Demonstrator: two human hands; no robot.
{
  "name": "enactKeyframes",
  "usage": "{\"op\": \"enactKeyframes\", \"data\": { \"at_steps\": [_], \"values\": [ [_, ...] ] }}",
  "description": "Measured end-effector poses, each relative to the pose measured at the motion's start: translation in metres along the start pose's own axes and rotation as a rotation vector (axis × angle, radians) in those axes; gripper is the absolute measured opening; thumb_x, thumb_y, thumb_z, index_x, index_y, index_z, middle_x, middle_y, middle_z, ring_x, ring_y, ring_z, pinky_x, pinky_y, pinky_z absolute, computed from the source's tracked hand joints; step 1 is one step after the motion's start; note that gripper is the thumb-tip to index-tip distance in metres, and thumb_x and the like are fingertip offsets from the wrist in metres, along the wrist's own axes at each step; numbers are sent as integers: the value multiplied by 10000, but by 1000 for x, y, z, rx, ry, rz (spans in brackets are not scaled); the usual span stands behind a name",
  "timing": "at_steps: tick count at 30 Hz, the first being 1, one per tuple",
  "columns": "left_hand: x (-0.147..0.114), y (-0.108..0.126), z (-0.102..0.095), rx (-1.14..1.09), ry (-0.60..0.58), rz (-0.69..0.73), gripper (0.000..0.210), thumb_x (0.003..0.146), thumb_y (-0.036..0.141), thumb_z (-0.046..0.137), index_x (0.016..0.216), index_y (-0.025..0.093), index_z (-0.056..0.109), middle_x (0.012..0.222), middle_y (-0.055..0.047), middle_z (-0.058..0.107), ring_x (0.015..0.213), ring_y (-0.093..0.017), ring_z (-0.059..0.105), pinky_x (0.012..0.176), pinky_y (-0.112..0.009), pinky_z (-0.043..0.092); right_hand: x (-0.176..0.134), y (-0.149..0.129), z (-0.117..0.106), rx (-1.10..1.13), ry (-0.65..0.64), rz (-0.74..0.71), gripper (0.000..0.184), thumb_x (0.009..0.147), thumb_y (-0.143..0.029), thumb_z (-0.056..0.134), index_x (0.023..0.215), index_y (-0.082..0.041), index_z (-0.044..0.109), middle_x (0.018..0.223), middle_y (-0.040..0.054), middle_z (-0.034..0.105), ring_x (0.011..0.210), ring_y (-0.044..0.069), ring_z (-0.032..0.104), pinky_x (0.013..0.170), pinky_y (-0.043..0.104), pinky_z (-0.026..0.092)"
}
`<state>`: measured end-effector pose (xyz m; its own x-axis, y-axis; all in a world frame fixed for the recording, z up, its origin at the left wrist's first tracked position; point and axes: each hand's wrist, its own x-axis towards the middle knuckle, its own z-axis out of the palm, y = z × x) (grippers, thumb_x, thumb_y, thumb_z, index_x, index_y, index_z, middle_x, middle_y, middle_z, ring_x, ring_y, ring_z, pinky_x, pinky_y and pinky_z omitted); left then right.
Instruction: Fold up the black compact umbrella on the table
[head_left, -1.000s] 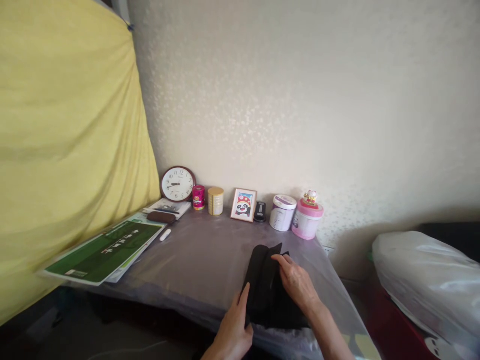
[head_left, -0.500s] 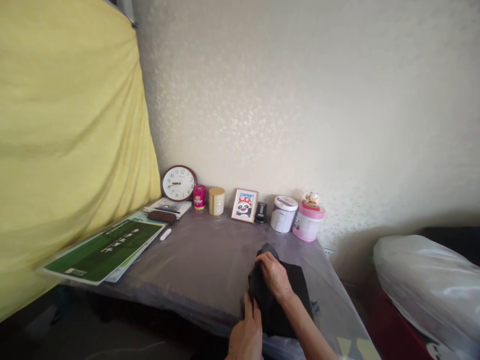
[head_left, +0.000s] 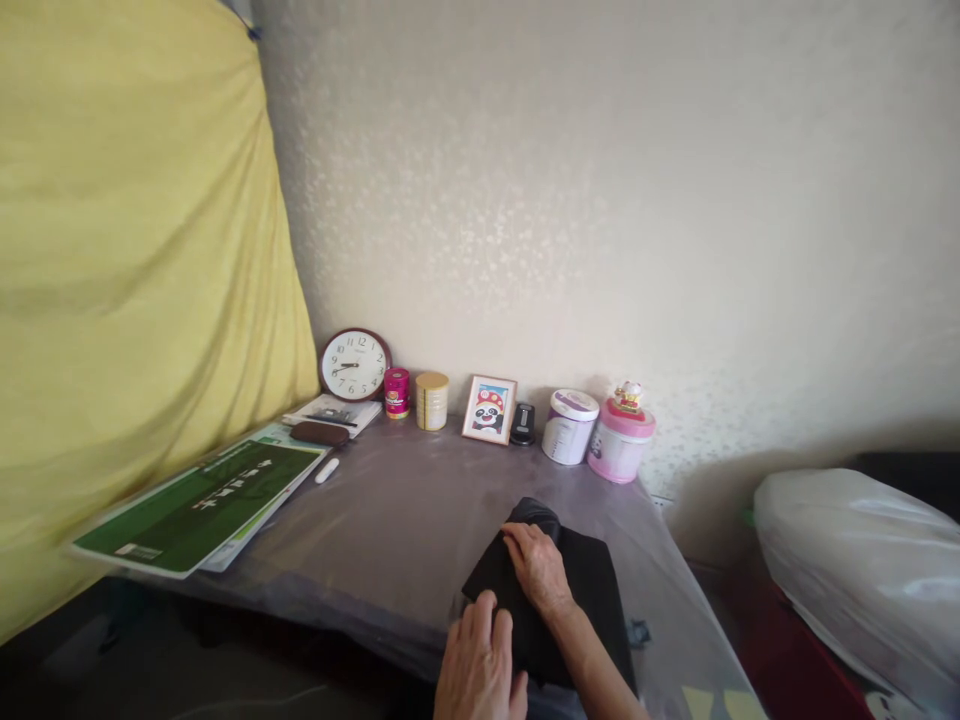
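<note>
A folded black garment lies near the front right of the table, with a bunched, shinier dark part at its top that looks like a collar. My right hand rests on its upper part just below the collar, fingers laid over the cloth and thumb hidden. Lower and to the left, my left hand is over the garment's left edge with its fingers apart and slightly bent. Both hands look open and neither visibly pinches the cloth. A small dark piece pokes out at the garment's right side.
A grey table under clear plastic carries a clock, a pink can, a yellow-lidded can, a panda picture frame, two tubs, green booklets and a brown case. A plastic-covered bundle stands right.
The garment's left side, gathered up before, now lies flat and reaches further left. My right hand has let go of the cloth and moved slightly down; my left hand's fingers have spread.
</note>
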<state>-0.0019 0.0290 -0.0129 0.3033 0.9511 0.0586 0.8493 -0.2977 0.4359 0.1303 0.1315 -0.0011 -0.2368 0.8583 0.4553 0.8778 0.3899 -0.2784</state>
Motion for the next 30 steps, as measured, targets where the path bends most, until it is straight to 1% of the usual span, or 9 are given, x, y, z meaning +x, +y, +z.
{"op": "enactKeyframes", "data": {
  "at_steps": [2, 5, 8, 10, 13, 17, 23, 27, 30],
  "values": [
    [4, 0, 2, 16, 38, 103, 635, 717, 309, 554, 1315, 188, 378, 1455, -110, 259, 1303, -336, 279, 1076, -493, 248, 0, 0, 0, 2, -6, -4, 266, 908, -226, 365, 976, -222, 622, 916, 43, 677, 860, 178, 591, 765, 296, 445],
    [15, 0, 18, 71, 11, 192, 888, 649, 286, 622, 1401, 177, 162, 1491, -121, 113, 1348, -360, 127, 1088, -538, 205, 0, -1, -1, 25, -28, -20, 266, 908, -214, 375, 956, -216, 636, 913, 37, 685, 864, 176, 589, 773, 296, 444],
    [22, -2, 40, 144, 10, 145, 779, 727, 122, 486, 1404, 182, 107, 1477, -121, 142, 1349, -306, 150, 1091, -486, 241, -1, 0, -4, 59, -22, -42, 257, 904, -218, 396, 940, -221, 650, 943, 33, 690, 926, 183, 581, 833, 316, 432],
    [25, -4, 52, 173, 18, 135, 769, 729, 44, 428, 1401, 201, 88, 1471, -112, 151, 1342, -295, 173, 1082, -464, 275, -1, 3, -5, 76, -12, -61, 265, 902, -217, 399, 918, -219, 664, 970, 36, 690, 1022, 194, 553, 909, 344, 400],
    [25, -5, 62, 192, 55, 122, 755, 748, 4, 387, 1392, 234, 69, 1463, -103, 175, 1328, -297, 215, 1061, -449, 321, 1, 11, -5, 97, -23, -79, 294, 904, -212, 382, 903, -209, 676, 1010, 42, 685, 1115, 200, 511, 1000, 389, 329],
    [26, -5, 66, 193, 73, 86, 690, 798, 6, 347, 1381, 264, 84, 1453, -93, 208, 1311, -297, 267, 1044, -434, 352, 12, 30, 0, 92, -26, -50, 312, 909, -236, 360, 943, -206, 670, 1050, 49, 673, 1138, 206, 499, 1027, 426, 285],
    [26, 3, 67, 162, 31, -23, 647, 806, 10, 304, 1378, 261, 133, 1460, -78, 205, 1302, -298, 295, 1001, -408, 400, 32, 59, 9, 89, -76, 18, 351, 916, -250, 314, 984, -191, 653, 1088, 64, 652, 1084, 187, 539, 967, 368, 355],
    [27, 7, 66, 144, 21, -63, 631, 806, 11, 278, 1376, 266, 182, 1462, -70, 221, 1288, -294, 329, 989, -402, 400, 38, 66, 11, 79, -72, 88, 341, 912, -235, 305, 989, -196, 635, 1067, 66, 657, 1023, 172, 579, 951, 338, 375],
    [28, 7, 67, 157, 29, -57, 632, 803, 9, 270, 1377, 265, 195, 1459, -73, 235, 1276, -295, 349, 990, -405, 392, 36, 69, 9, 29, -21, 177, 324, 903, -236, 312, 974, -180, 623, 1037, 105, 662, 1007, 206, 585, 933, 366, 388]
  ]
}}
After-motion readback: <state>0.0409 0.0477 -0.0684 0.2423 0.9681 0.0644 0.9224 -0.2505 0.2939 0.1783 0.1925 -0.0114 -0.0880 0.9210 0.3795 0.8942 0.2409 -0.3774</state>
